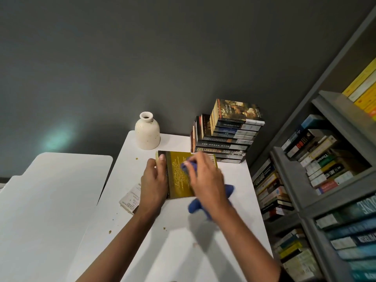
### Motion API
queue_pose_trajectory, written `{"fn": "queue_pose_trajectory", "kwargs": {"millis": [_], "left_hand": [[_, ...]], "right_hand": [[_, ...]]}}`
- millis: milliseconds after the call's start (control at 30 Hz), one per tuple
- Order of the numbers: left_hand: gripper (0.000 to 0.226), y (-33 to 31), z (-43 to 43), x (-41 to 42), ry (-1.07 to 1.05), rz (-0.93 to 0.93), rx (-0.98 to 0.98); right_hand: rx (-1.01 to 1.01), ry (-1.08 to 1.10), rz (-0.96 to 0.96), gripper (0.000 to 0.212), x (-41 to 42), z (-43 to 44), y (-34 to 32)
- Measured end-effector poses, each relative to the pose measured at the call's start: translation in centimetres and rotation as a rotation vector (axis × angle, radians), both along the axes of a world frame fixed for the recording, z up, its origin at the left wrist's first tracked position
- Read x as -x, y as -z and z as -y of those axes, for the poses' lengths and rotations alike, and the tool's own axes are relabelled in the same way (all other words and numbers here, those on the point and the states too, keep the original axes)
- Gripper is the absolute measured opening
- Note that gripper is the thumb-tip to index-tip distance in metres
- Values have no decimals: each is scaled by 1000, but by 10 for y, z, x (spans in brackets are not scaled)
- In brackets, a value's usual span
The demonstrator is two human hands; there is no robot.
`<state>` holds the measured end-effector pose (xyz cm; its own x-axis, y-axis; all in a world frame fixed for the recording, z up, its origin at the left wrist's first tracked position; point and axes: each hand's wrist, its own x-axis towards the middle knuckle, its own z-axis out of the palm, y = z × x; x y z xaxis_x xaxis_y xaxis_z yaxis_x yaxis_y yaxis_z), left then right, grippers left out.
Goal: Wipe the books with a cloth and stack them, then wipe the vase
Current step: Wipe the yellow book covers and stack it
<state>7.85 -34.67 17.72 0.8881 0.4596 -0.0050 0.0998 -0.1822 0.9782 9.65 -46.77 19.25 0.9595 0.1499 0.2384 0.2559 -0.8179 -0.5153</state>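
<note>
A yellow book lies flat on the white tabletop, a little in front of the vase and just beside the stack of books at the far right corner. The book is gripped along its left edge by the left hand, thumb laid on the cover. A bunched blue cloth is held in the right hand and pressed onto the cover, with loose ends trailing off onto the tabletop. The right hand is blurred, so a wiping stroke is judged to be under way.

For the wipe to be done well, the book should be pinned firmly by the left hand so that it is not dragged by the cloth. Strokes are best carried from the held edge outward, off the free edge, so that dust is pushed away rather than towards the grip. The strip under the left thumb will be missed unless the grip is shifted. The edges and the underside should be covered too before stacking.

A white book lies partly hidden under the left wrist and appears not yet stacked. Brown specks are scattered on the tabletop and could be picked up by the trailing cloth. The vase is judged to be left for last.
</note>
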Motion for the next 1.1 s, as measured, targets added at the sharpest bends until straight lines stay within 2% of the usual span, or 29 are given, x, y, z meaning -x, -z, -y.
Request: {"fn": "queue_pose_trajectory", "kwargs": {"millis": [67, 133, 267, 333, 467, 533, 667, 733, 867, 1000, 1100], "left_hand": [[39, 1, -2, 1, -2, 23, 58], [40, 2, -6, 5, 6, 28, 92], [39, 5, -10, 13, 70, 18, 138], [38, 5, -7, 13, 141, 5, 175], [33, 4, -3, 9, 215, -14, 247], [37, 6, -4, 7, 232, -49, 335], [53, -1, -5, 4, 204, -70, 734], [59, -1, -7, 1, 244, -35, 834], [40, 2, -12, 7, 306, -72, 852], [52, 6, -13, 10, 280, -103, 840], [51, 5, -17, 9, 260, -101, 863]], "right_hand": [[-92, -196, 48, 22, 20, -12, 1], [-82, -240, 68, 24, 19, 0, 4], [-20, 131, -21, 21, -16, 35, 9], [-15, 236, -18, 20, -24, 32, 7], [-21, 64, 13, 22, -14, -8, 0], [-39, -34, 42, 22, -4, -26, -4], [-10, -208, 74, 25, 21, -47, -3], [11, -260, 88, 27, 33, -48, 3], [-68, -322, 92, 21, 42, -37, 12], [-82, -370, 134, 22, 44, -15, 18], [-37, -226, 253, 20, 36, 12, 29]]}}
